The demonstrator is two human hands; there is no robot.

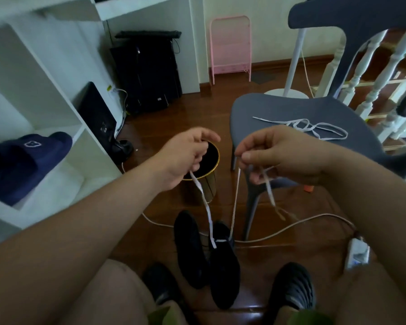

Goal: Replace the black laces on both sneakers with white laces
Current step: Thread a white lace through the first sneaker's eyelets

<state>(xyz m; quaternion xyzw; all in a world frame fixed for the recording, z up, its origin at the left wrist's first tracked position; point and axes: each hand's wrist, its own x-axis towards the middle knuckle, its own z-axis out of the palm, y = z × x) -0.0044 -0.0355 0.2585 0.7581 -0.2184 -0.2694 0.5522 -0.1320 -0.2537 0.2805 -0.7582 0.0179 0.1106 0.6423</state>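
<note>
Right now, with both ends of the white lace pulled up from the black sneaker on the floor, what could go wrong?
1. The flat white lace crosses only the lowest eyelets of the right-hand black sneaker; the left hand and right hand look to hold unequal lengths, so the ends may finish uneven.
2. A hard pull might lift or tip the unsecured shoe.
3. The strand toward the left hand looks twisted and may sit twisted.

Both hands (188,156) (277,153) hold a white lace (206,207) above black sneakers (223,261).
</note>
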